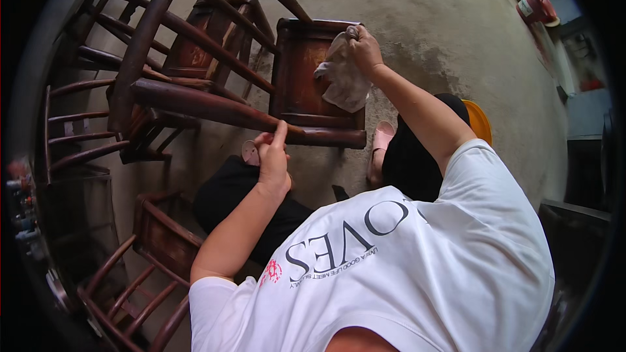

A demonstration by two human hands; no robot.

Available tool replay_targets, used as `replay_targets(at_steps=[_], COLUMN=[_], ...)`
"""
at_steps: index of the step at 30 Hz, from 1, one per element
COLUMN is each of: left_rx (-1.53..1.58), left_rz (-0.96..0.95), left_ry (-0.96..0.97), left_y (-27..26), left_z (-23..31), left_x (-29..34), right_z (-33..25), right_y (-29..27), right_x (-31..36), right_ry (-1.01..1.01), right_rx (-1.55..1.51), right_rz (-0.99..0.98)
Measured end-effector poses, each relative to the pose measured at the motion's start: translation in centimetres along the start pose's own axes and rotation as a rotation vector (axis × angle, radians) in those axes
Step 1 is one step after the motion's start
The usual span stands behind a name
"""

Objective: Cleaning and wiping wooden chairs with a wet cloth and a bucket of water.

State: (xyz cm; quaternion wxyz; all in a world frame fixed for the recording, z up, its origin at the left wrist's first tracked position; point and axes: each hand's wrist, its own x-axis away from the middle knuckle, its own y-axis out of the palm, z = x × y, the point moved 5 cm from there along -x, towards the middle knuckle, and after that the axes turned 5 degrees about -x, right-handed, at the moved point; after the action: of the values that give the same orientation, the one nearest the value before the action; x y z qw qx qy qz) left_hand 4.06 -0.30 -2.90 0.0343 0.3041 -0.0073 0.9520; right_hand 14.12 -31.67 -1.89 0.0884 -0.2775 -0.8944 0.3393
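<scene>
A dark reddish-brown wooden stool [306, 81] lies tipped in front of me, its recessed panel facing up and its legs and rungs stretching to the left. My left hand [272, 160] is closed at the near leg, close to where it meets the frame, with the index finger laid along the wood. At the far right corner of the panel, my right hand [366, 51] grips a light grey cloth [347, 85]. The cloth hangs loosely from the fist over the panel's right side. My left fingertips are partly hidden.
More dark wooden stools stand at the left, one behind the legs [195, 42] and another lower down [166, 234]. My feet in pink shoes [385, 135] rest on the concrete floor [417, 0]. Behind my right leg shows a yellow-orange rounded object [478, 120]. A red bucket [538, 8] is far right.
</scene>
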Motion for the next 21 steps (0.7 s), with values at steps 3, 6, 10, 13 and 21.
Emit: replay_targets(at_steps=[3,6,10,13,21], left_rx=[-0.041,0.216,0.615,0.572,-0.573], left_rz=[-0.418,-0.596,-0.669,-0.64,-0.321], left_ry=[-0.227,-0.201,-0.119,-0.122,0.714], left_y=[1.7,5.3,7.5,7.5,9.8], left_z=[-2.1,2.3,7.3,4.4,3.1], left_x=[2.6,2.1,2.6,-0.6,-2.5], right_z=[-4.1,-9.8,-11.9,-12.3,-9.4], right_y=[-1.3,-3.1,-3.5,-3.7,-7.6], right_x=[3.1,6.9,13.1,12.7,0.3], right_ry=[-0.14,-0.156,-0.33,-0.454,-0.088], right_rx=[-0.387,-0.895,-0.419,-0.278,-0.797], right_rz=[-0.123,-0.405,-1.125,-1.192,-0.519])
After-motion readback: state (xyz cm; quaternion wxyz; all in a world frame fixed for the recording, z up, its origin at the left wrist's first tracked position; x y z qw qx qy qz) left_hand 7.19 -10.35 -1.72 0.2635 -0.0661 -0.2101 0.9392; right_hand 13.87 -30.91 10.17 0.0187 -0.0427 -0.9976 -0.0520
